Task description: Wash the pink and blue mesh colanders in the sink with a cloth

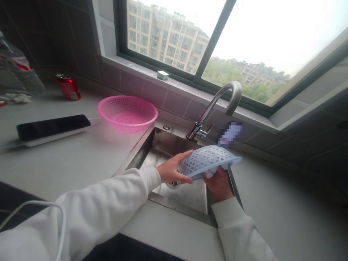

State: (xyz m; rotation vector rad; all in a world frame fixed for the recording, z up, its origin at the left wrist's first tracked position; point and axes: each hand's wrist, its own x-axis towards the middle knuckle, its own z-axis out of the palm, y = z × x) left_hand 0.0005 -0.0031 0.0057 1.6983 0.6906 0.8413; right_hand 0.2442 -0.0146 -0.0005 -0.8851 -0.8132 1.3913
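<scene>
A pale blue plastic colander [208, 159] is held upside down and tilted over the steel sink [152, 145]. My left hand [171, 170] grips its near-left rim, thumb under, fingers over the mesh. My right hand [217, 183] is beneath the colander on the right side, fingers closed around something white that looks like a cloth or sponge [214, 171] pressed against its inside. Both arms wear white sleeves.
A chrome tap [217, 105] arches over the sink's back edge. A pink colander [127, 114] sits on the counter left of the sink, beside a black phone on a white slab [51, 128]. A red can [68, 87] and a plastic bottle [16, 72] stand far left.
</scene>
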